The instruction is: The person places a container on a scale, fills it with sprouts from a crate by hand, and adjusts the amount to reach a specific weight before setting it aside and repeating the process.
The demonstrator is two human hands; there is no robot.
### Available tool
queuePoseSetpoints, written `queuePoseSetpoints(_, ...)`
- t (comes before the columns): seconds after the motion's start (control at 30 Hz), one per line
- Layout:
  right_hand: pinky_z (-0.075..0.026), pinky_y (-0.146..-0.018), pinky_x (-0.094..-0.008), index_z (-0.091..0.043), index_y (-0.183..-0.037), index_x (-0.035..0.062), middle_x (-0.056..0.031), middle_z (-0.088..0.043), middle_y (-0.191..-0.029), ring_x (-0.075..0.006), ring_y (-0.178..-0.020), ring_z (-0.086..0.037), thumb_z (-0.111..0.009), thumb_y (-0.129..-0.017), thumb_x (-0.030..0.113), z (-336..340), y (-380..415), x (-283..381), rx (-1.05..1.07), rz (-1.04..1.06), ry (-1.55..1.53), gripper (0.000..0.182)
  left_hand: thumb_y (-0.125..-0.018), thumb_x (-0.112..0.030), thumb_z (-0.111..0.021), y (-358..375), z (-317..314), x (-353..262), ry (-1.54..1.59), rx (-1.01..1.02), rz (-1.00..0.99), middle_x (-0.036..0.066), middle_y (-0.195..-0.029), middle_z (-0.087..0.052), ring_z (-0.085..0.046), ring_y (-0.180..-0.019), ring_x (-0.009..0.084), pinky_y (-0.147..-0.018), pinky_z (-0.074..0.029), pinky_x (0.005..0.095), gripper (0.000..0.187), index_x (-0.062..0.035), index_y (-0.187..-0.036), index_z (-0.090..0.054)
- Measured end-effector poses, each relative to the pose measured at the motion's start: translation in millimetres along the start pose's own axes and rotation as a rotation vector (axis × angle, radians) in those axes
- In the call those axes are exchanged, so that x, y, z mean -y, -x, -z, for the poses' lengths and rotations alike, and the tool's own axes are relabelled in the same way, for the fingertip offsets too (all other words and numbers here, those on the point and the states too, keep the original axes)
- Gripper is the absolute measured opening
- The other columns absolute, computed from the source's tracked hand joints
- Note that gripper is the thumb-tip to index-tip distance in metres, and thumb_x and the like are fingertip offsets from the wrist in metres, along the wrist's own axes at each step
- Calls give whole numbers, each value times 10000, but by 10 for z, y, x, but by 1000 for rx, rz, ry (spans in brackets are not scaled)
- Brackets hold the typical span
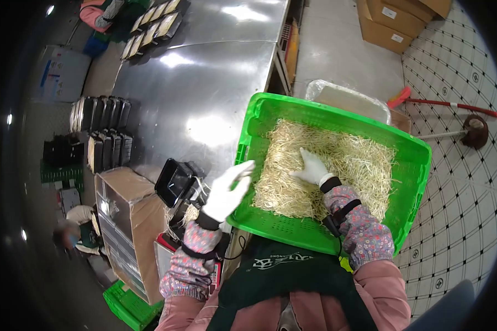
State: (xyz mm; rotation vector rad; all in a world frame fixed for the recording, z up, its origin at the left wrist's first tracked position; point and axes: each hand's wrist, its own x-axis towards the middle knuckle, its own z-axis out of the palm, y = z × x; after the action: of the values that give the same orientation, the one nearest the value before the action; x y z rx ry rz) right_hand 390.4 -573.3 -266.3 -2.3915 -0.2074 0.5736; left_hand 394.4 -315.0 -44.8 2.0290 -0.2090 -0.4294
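Observation:
A green plastic crate (326,240) in front of me holds a thick bed of bean sprouts (284,187). My right hand (313,169), in a white glove, reaches into the crate and touches the sprouts; thumb and forefinger are spread, the other fingers partly hidden. Over the crate's left rim is my left hand (226,193), also white-gloved, with fingers apart and nothing in them. Just left of it stands a black plastic tray (174,182), tilted. Some sprouts (191,214) lie in a black container close to my left wrist, partly covered by the arm.
A steel table (204,83) extends ahead, with filled black trays (152,33) at its far end and stacked trays (107,149) on the left. An open cardboard box (141,220) stands at left. Behind the crate is a plastic-lined container (348,99). Other people work nearby.

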Motion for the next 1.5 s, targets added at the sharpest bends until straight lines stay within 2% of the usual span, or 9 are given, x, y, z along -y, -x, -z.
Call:
queuePoseSetpoints(0.1, -316, -1090, -468, -294, -1433, -40, -342, -427, -1344, -449, -1278, -408, -798, -557, 646, -193, 150, 511, 181, 9, 26, 1221, -903, 11, -567, 538, 507, 79, 185, -395, 67, 155, -1227, -623, -606, -1117, 206, -973, -470, 315, 408, 38, -1307, -521)
queuePoseSetpoints(0.3, -319, -1048, -538, -240, -1454, -23, -333, -399, -1338, -483, -1214, -423, -830, -511, 598, -430, 468, 1002, 25, 148, 409, 1274, -916, -21, -570, 1653, 998, 915, 32, -1103, 203, 162, -1446, -436, -402, -1343, 254, -1124, -297, 367, 521, 14, -1410, -406)
queuePoseSetpoints(0.53, -399, -996, -483, -249, -1443, -19, -215, -473, -1299, -396, -1150, -508, -852, -552, 347, -343, -23, 520, 155, -109, 181, 1136, -881, 13, -604, 2344, 717, 1792, -19, -1213, 455, 147, -1492, -353, -357, -1355, 257, -1135, -268, 369, 649, -22, -1462, -317)
queuePoseSetpoints(0.67, -400, -981, -498, -227, -1463, -16, -195, -500, -1266, -369, -1163, -503, -829, -599, 345, -348, -29, 472, -159, 33, 454, 1112, -881, 13, -607, 2433, 611, 1874, 143, -1244, 503, 148, -1484, -361, -350, -1353, 256, -1142, -246, 361, 658, -24, -1466, -307)
queuePoseSetpoints(0.83, -388, -1061, -423, -297, -1438, -30, -263, -457, -1379, -381, -1270, -458, -825, -623, 355, -364, 38, 722, 165, -172, 343, 1045, -917, -80, -602, 2589, 544, 2208, 272, -1375, 564, 144, -1528, -314, -309, -1390, 255, -1150, -205, 345, 654, -33, -1484, -279)
queuePoseSetpoints(1.0, -419, -1037, -367, -438, -1357, -45, -258, -524, -1324, -344, -1235, -514, -812, -642, 339, -247, 167, 553, 34, -109, 241, 894, -905, -195, -647, 2579, 539, 2410, 748, -1546, 704, 107, -1493, -384, -385, -1344, 243, -1008, -343, 530, 642, -113, -1455, -327)
queuePoseSetpoints(1.27, -482, -953, -390, -493, -1307, -53, -279, -613, -1174, -377, -1095, -604, -783, -640, 354, 298, 584, 555, -126, -23, 174, 833, -792, -157, -735, 2411, 463, 2952, 834, -1709, 789, 69, -1151, -608, -558, -980, 283, -737, -474, 477, 357, -112, -1125, -614)
queuePoseSetpoints(1.4, -509, -873, -435, -601, -1129, 25, -249, -661, -1041, -381, -984, -641, -750, -663, 379, 588, 717, 474, 54, -2, 275, 604, -803, -156, -637, 2402, 462, 3548, 542, -1699, 497, 149, -861, -657, -587, -803, 263, -792, -466, 391, 252, 87, -867, -657)
queuePoseSetpoints(1.5, -531, -816, -427, -622, -1091, 28, -215, -693, -934, -366, -906, -666, -776, -649, 308, 799, 695, 542, 31, 33, 166, 546, -790, -89, -643, 2280, 394, 2452, 427, -1756, 406, 141, -920, -645, -583, -882, 246, -828, -457, 368, 204, 63, -926, -641)
